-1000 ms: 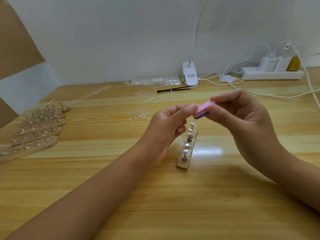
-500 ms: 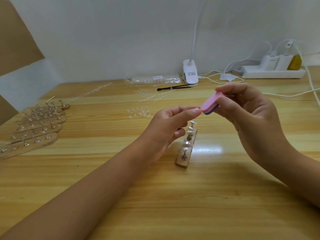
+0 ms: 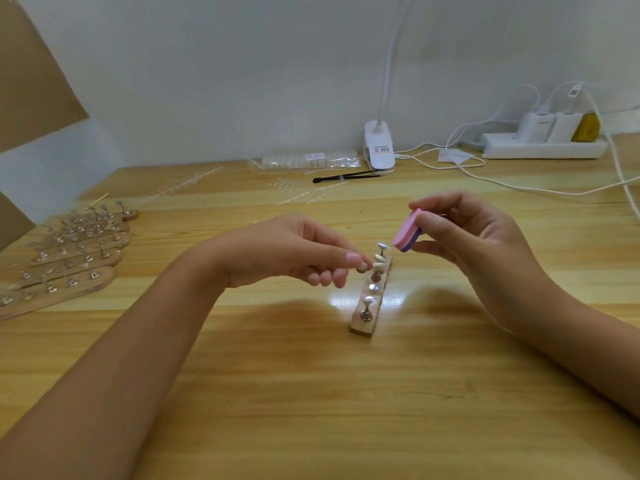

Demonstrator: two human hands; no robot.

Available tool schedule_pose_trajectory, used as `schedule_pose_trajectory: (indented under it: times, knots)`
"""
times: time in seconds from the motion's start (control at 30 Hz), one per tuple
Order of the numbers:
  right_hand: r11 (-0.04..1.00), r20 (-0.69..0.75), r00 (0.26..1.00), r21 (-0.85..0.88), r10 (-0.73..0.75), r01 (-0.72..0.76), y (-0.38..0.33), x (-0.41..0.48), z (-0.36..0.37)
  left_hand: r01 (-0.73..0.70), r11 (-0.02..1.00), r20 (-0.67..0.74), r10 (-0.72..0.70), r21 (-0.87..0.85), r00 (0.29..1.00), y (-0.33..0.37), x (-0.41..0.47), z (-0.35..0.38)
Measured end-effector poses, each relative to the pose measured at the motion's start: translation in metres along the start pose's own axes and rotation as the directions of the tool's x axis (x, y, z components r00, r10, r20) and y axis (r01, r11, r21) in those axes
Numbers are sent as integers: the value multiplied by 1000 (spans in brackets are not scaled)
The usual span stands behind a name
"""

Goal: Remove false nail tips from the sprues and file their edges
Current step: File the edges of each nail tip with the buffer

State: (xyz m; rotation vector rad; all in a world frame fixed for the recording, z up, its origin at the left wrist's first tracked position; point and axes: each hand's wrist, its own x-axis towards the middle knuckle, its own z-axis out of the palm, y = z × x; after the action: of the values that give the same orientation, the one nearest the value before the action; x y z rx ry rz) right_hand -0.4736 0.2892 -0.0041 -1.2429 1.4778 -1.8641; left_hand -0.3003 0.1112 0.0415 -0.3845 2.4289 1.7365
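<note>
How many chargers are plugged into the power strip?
3, in a row on the power strip at the back right: two white chargers and a yellow one at the right end. Cables may hide more.

home nail-craft desk | wooden table [image 3: 311,393] | clip lamp [image 3: 379,147] | power strip [image 3: 543,148]

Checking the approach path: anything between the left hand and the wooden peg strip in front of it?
Nothing visible. The left hand has its fingertips right at the second peg from the far end of the wooden peg strip. The right hand holds the pink file block above and to the right, apart from the pegs.
</note>
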Motion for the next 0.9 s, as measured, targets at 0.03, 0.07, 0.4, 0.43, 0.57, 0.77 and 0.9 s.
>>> schedule_pose_trajectory:
  times: [0.03,0.07,0.4,0.43,0.57,0.77,0.9]
  knots:
    - [1000,2,1000,-3,6,-6,0,1,-1,10,999,-7,-10,48,1000,1,0,0]
    - [1000,5,1000,-4,12,-12,1,1,-2,18,995,-14,-17,93,1000,1,0,1]
    - [997,30,997,-26,67,-66,3,2,-3,81,971,-34,-76,224,997,-7,9,14]
    - [997,31,997,-24,71,-70,3,3,-3,78,970,-39,-70,229,997,-7,9,14]
    - [996,27,996,-13,84,-84,3,4,-4,88,982,-56,-80,165,995,-5,7,9]
    - [996,11,996,-18,93,-93,3,4,-4,-46,954,-297,137,295,945,-17,19,17]
    - [995,2,996,-28,94,-94,3,4,-4,-77,943,-293,178,324,940,-25,28,32]
